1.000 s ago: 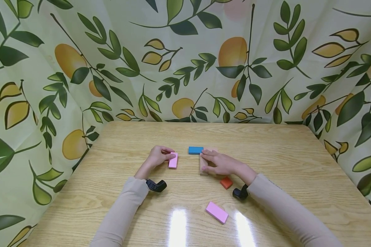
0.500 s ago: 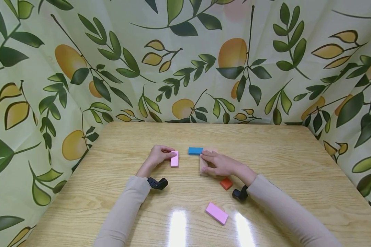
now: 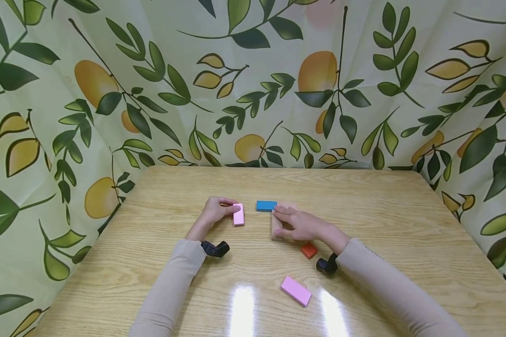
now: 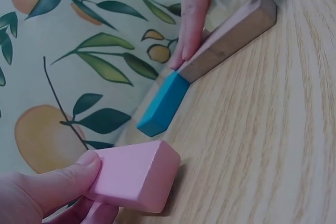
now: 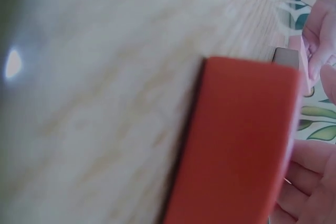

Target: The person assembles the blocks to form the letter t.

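Note:
My left hand [image 3: 216,210] pinches a pink block [image 3: 238,214] between thumb and fingers, left of the other blocks. In the left wrist view the pink block [image 4: 134,174] shows a shadow beside it; I cannot tell if it touches the table. My right hand [image 3: 305,223] rests on a tan wooden block [image 3: 276,227], its fingers fairly straight across it. Just beyond that block's far end lies a blue block [image 3: 266,206], and a pale pink block [image 3: 290,204] is partly hidden behind the right hand. A red block [image 3: 308,250] lies near the right wrist.
Another pink block [image 3: 296,290] lies askew nearer the front of the wooden table [image 3: 185,299]. A leaf-and-fruit patterned cloth [image 3: 253,93] hangs behind and beside the table. Black wrist devices [image 3: 216,249] sit on both arms.
My left hand has moved slightly right and away from me, carrying the pink block a bit closer to the blue one. The right hand has stayed nearly still.

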### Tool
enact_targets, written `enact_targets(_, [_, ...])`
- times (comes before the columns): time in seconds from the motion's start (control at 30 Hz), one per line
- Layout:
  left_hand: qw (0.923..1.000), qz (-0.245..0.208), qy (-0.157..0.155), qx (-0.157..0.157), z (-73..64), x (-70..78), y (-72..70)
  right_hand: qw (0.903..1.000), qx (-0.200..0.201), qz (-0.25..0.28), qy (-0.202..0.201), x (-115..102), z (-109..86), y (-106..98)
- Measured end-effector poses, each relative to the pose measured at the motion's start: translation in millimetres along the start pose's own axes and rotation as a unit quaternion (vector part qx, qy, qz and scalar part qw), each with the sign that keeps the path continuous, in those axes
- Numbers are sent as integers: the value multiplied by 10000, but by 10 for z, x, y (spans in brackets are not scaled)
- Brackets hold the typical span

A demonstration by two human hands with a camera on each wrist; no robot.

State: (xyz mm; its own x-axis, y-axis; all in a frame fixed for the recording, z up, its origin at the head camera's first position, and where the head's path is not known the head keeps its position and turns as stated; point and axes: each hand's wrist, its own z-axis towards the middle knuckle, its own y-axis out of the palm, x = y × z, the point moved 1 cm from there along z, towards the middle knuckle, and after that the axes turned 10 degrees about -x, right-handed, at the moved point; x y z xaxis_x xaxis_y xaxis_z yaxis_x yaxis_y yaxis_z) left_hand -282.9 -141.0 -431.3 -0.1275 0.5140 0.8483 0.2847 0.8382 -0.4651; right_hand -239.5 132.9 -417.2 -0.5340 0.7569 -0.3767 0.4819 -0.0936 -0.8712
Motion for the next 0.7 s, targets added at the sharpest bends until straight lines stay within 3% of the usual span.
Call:
enact_targets(0.4, [9999, -45, -106, 55, 13, 101, -43, 9999, -107, 32, 79, 0, 1, 20])
enact_targets(0.7, [9994, -326, -120, 92, 67, 107, -37, 10000, -58, -14, 16, -25, -25, 26])
